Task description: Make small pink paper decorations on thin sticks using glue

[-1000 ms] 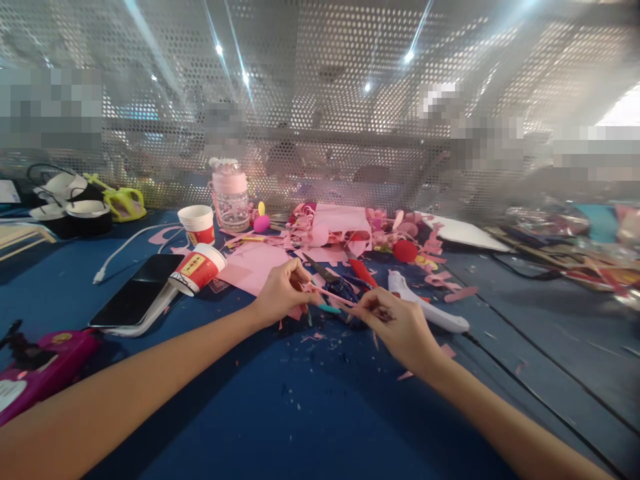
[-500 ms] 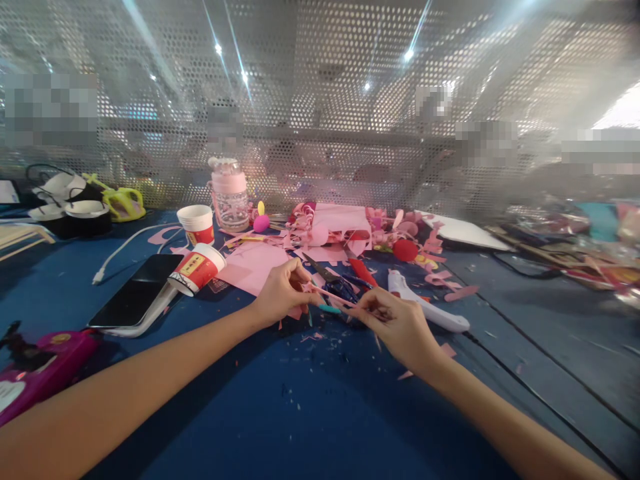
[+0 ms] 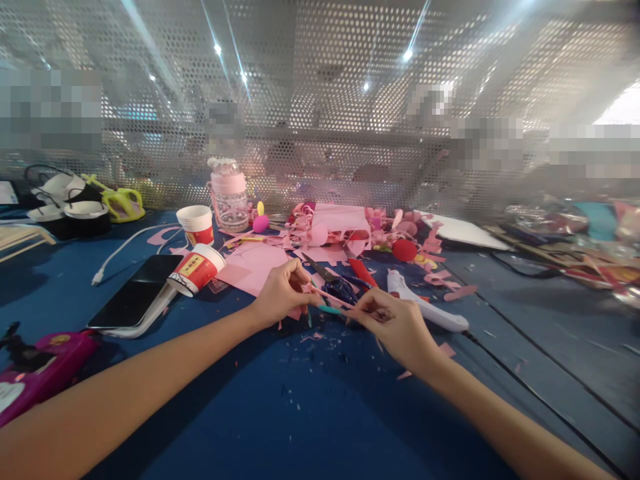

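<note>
Between my two hands a thin pink paper strip (image 3: pixel 331 297) is stretched above the blue table. My left hand (image 3: pixel 285 291) pinches its left end between thumb and fingers. At the other end, the thumb and forefinger of my right hand (image 3: pixel 393 320) are closed on it. Just behind the strip lie dark-handled scissors (image 3: pixel 337 287), partly covered by it, with a red-handled tool (image 3: pixel 363 272) beside them. A white glue gun (image 3: pixel 433 311) rests by my right hand. Pink paper sheets (image 3: pixel 257 263) lie behind my left hand.
Pink scraps and cut shapes (image 3: pixel 320 235) are heaped at the back. Left of them stand a pink-lidded bottle (image 3: pixel 230 193), an upright paper cup (image 3: pixel 196 225) and a tipped paper cup (image 3: pixel 197 270) by a black phone (image 3: pixel 137 293). A purple device (image 3: pixel 55 360) sits front left. A black cord (image 3: pixel 540 397) crosses the right side.
Hardly anything differs. Both hands keep their pinch on the strip in nearly the same place, and the view has shifted very slightly.
</note>
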Demonstrator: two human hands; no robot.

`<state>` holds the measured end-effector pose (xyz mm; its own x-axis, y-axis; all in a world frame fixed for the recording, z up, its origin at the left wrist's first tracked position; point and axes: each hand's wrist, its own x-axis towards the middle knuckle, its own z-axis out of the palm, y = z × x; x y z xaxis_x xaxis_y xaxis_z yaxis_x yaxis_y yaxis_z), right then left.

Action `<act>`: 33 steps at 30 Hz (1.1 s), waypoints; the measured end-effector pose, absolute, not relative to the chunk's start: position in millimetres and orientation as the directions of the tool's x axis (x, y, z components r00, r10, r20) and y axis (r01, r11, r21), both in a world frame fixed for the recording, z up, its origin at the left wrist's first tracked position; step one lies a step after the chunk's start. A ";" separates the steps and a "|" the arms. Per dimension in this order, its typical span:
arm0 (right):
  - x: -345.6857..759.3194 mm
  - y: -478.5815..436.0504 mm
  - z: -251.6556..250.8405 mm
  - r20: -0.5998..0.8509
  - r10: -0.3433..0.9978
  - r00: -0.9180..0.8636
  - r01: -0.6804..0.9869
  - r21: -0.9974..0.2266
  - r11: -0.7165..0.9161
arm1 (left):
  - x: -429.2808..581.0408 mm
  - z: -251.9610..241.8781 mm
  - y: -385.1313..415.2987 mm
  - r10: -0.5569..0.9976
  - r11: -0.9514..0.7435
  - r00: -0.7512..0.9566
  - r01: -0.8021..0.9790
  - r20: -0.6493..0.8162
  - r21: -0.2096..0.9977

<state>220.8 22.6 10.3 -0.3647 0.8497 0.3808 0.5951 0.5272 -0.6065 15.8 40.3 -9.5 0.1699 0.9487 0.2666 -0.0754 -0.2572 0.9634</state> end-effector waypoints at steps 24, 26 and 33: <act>218.3 20.4 10.0 0.389 0.845 -0.368 0.559 -0.634 0.535 | 15.4 -4.5 38.6 0.957 -0.238 0.164 -0.030 0.240 0.971; 218.2 20.2 10.1 0.398 0.838 -0.373 0.550 -0.633 0.545 | 15.1 -3.8 38.6 0.956 -0.246 0.165 -0.013 0.245 0.969; 218.9 20.1 8.9 0.416 0.827 -0.378 0.566 -0.603 0.562 | 15.5 -4.7 39.3 0.948 -0.257 0.187 -0.036 0.259 0.966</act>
<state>218.9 20.1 8.9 -0.3779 0.8271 0.4160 0.5657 0.5620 -0.6034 15.5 39.3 -4.7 0.1865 0.9477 0.2588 -0.0355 -0.2568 0.9658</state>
